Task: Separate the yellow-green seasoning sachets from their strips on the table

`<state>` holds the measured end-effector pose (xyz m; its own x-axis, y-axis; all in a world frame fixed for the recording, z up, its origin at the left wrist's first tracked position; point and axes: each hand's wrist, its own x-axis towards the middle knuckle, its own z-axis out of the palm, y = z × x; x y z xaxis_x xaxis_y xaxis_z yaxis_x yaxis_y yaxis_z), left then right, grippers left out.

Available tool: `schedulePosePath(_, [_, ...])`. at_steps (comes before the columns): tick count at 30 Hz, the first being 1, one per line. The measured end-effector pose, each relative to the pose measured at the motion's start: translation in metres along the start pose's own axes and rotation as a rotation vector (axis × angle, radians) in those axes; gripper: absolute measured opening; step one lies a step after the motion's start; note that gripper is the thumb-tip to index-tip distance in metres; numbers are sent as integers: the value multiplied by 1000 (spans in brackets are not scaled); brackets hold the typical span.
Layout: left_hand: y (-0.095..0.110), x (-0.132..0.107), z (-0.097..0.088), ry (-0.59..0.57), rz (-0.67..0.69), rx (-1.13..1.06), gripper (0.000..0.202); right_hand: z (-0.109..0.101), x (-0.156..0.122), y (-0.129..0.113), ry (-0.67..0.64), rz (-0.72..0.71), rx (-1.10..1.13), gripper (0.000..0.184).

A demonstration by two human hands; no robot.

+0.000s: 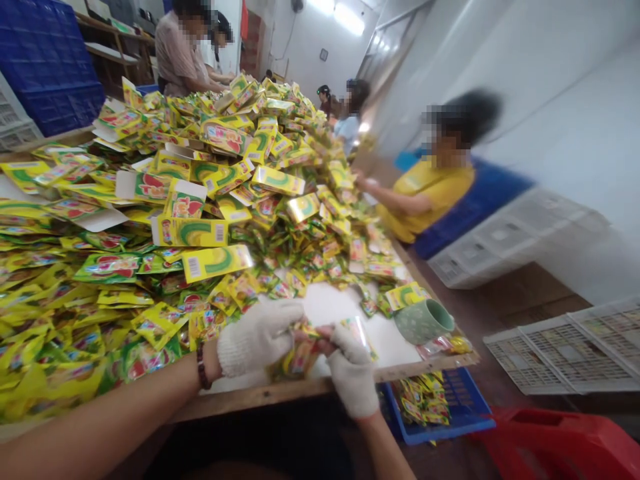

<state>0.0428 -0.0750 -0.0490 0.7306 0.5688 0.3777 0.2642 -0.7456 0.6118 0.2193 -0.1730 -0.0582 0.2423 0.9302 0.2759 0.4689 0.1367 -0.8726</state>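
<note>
My left hand (265, 335), in a white knitted glove with bare fingertips, is closed at the table's front edge. Between it and my right hand (351, 368), gloved the same way, is a small yellow candy sachet (300, 357), partly smeared by motion. Fingers of both hands pinch it. A dark bead bracelet (203, 365) circles my left wrist. Beside my right hand lies a pale printed packet (361, 335). To the left, loose yellow and green sachets (150, 323) are heaped close to my forearm. Flat yellow boxes (217, 262) lie on top of the heap.
A green cup (425, 320) lies on its side near the right table corner (470, 357). Below stands a blue basket (470, 400) with sachets, beside a red plastic stool (565, 443). White crates (575, 347) are at right. A person in yellow (430, 193) works across the table's right side.
</note>
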Motion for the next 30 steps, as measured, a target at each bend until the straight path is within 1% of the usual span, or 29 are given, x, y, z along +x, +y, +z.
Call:
schedulePosePath(2, [-8, 4, -8, 32, -78, 48, 17, -16, 9, 5, 101, 117, -7, 24])
schedulePosePath(3, [-12, 6, -13, 17, -108, 84, 18, -29, 15, 9, 152, 160, -9, 29])
schedulePosePath(4, [-14, 8, -18, -26, -130, 128, 18, -43, 23, 13, 178, 202, -34, 32])
schedulePosePath(5, [-16, 8, -23, -94, -143, 175, 17, -59, 32, 18, 185, 226, -78, 34])
schedulePosePath(7, [-15, 8, -31, -236, -159, 245, 14, -90, 49, 27, 138, 231, -249, 35])
schedulePosePath(8, [-14, 7, -32, -292, -164, 264, 12, -102, 55, 31, 84, 243, -340, 33])
schedulePosePath(9, [-12, 6, -32, -332, -162, 280, 10, -111, 60, 35, 60, 245, -388, 29])
schedulePosePath(10, [-10, 4, -30, -362, -156, 298, 9, -116, 63, 37, 42, 245, -431, 26])
schedulePosePath(11, [-7, 3, -26, -384, -151, 326, 8, -116, 64, 37, 41, 231, -460, 22])
schedulePosePath(12, [-5, 2, -22, -402, -149, 364, 8, -111, 64, 37, 54, 198, -480, 19])
schedulePosePath(13, [-4, 1, -18, -417, -146, 405, 9, -102, 62, 35, 58, 148, -497, 18])
schedulePosePath(15, [-1, 0, -10, -440, -132, 459, 10, -71, 56, 28, 27, 11, -513, 17])
schedulePosePath(17, [1, 1, -5, -446, -96, 473, 10, -35, 50, 18, -131, -89, -492, 17])
schedulePosePath(19, [2, 1, -4, -466, -68, 466, 10, -2, 48, 9, -324, -141, -514, 18])
schedulePosePath(21, [2, 2, -5, -511, -90, 430, 9, 19, 48, 2, -467, -175, -594, 24])
schedulePosePath(23, [1, 2, -7, -518, -144, 339, 9, 26, 48, 0, -532, -143, -641, 22])
schedulePosePath(24, [0, 2, -8, -480, -180, 281, 10, 24, 48, 1, -537, -100, -640, 17])
schedulePosePath(25, [-2, 2, -10, -414, -220, 221, 11, 20, 47, 4, -528, -44, -625, 10])
schedulePosePath(26, [-4, 3, -11, -332, -265, 160, 13, 15, 46, 7, -498, 20, -600, 6])
schedulePosePath(28, [-7, 5, -14, -189, -376, 45, 16, 2, 42, 13, -382, 142, -524, 6])
schedulePosePath(30, [-9, 8, -17, -129, -497, -65, 15, -9, 37, 16, -277, 224, -384, 6])
